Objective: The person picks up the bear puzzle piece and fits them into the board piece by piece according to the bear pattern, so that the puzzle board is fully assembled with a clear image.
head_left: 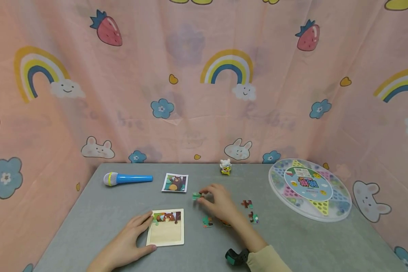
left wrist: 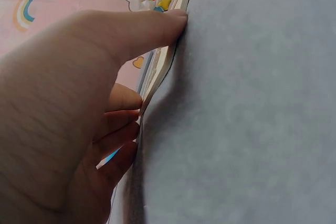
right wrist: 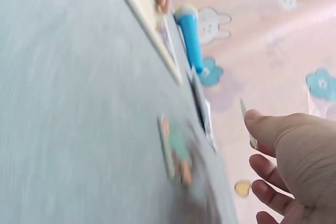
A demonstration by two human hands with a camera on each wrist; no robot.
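My left hand (head_left: 132, 240) holds a shallow wooden puzzle tray (head_left: 166, 236) at its left side, thumb by the near corner, fingers by the far one. Fitted pieces with a bear's face (head_left: 169, 217) fill the tray's top strip; bare wood shows below. To the right, my right hand (head_left: 221, 204) pinches a green puzzle piece (head_left: 196, 196) between thumb and forefinger, above the table. In the right wrist view that piece (right wrist: 243, 107) appears thin and edge-on. Loose puzzle pieces lie around this hand: a green one (head_left: 207, 221), a brown one (head_left: 247, 204) and others, one partly hidden under the forearm.
A bear picture card (head_left: 175, 183) lies behind the tray, with a blue toy microphone (head_left: 132, 179) to its left. A small figurine (head_left: 226, 166) stands at the back edge. The round game board (head_left: 309, 190) lies at right. A patterned pink curtain (head_left: 190, 124) hangs behind the table.
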